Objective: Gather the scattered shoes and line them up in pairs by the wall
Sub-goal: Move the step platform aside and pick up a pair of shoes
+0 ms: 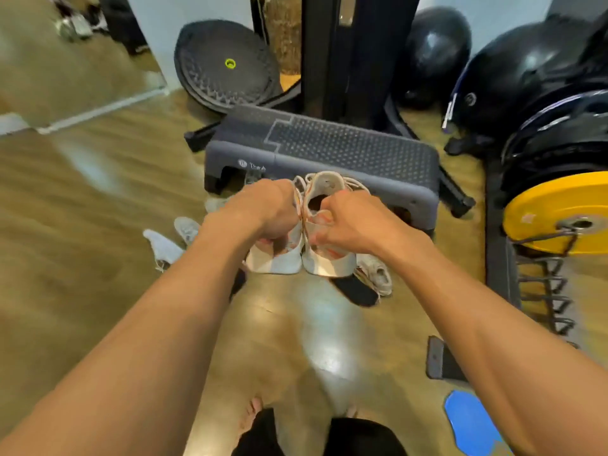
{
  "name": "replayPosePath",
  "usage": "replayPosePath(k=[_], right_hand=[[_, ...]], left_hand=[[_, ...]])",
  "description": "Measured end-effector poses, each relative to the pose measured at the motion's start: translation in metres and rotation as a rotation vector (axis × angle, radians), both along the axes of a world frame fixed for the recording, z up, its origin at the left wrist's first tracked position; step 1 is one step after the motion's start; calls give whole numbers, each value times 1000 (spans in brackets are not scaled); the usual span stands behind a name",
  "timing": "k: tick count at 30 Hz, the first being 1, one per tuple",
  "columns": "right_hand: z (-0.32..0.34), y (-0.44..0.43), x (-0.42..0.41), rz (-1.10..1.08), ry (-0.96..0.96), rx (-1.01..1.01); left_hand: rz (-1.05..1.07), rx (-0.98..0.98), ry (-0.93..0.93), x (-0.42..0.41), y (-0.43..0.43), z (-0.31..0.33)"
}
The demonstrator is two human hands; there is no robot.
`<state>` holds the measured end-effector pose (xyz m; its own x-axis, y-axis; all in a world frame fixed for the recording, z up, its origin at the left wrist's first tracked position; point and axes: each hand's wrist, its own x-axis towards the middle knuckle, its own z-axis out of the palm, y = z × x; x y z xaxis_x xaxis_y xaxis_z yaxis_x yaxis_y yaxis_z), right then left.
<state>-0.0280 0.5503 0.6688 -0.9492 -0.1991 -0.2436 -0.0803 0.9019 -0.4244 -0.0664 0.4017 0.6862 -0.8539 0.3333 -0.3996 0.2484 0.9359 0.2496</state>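
Two hands [266,212] [348,225] gripping white sneakers [325,258], step platform [329,149] just beyond

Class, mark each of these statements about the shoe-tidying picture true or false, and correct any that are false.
1. Each hand holds one white shoe. True: the left hand grips the left shoe and the right hand the right shoe, side by side.
2. The step platform is bright red. False: it is grey.
3. More pale shoes lie on the floor to the left. True.
4. The weight plate at the right is green. False: it is yellow.
5. The held shoes rest on top of the step platform. False: they are held up in front of it.
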Motion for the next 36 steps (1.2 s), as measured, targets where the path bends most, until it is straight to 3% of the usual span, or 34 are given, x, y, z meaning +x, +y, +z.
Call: replayPosePath(k=[4, 8, 16, 21, 26, 36], right_hand=[[153, 20, 30, -92, 153, 69], [262, 44, 84, -231, 275, 144], [355, 67, 272, -675, 415, 411], [376, 52, 429, -1040, 410, 483], [373, 16, 586, -1418, 323, 421], [321, -105, 906, -1921, 287, 483]], left_hand=[[-161, 13, 176, 18, 27, 153], [-339, 71, 309, 51, 61, 262], [-868, 214, 331, 183, 126, 363], [-1236, 306, 411, 309, 167, 381], [-1550, 484, 355, 467, 184, 370], [-2004, 676, 198, 813, 132, 318]])
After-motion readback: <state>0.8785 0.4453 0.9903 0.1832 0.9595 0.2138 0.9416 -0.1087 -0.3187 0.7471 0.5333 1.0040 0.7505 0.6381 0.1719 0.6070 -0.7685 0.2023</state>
